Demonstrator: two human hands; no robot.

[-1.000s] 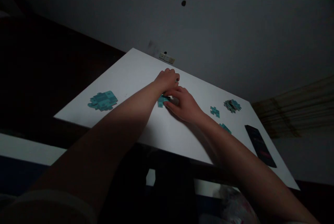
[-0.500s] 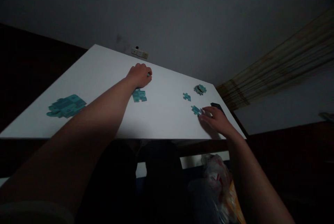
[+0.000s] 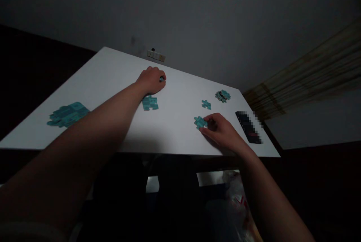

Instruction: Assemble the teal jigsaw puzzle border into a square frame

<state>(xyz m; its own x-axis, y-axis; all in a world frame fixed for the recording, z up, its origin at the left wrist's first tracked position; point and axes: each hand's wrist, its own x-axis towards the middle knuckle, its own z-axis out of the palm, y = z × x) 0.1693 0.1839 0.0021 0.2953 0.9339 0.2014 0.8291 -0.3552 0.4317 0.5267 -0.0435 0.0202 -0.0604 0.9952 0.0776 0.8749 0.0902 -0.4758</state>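
Observation:
My right hand (image 3: 220,129) pinches a teal jigsaw puzzle piece (image 3: 200,122) between thumb and fingers, low over the white table (image 3: 177,133). Toward the table's far side, my left hand (image 3: 152,80) is closed with its fingers curled round a small teal puzzle piece (image 3: 161,79), mostly hidden by the fingers. Just below the left wrist lie joined teal puzzle pieces (image 3: 150,103). A single loose piece (image 3: 206,104) rests a little beyond my right hand, and a small heap of pieces (image 3: 222,95) sits farther to the right.
A larger spread of teal pieces (image 3: 67,114) lies on the left, partly behind my left forearm. At the right edge is a dark, partly blurred phone-like object (image 3: 248,127). A wall with a socket strip (image 3: 156,55) stands behind the table. Plastic bags (image 3: 238,204) are below.
My right hand has moved left and closed on the loose puzzle piece, carrying it left. The dark object at the right is now uncovered. My left hand has hardly moved.

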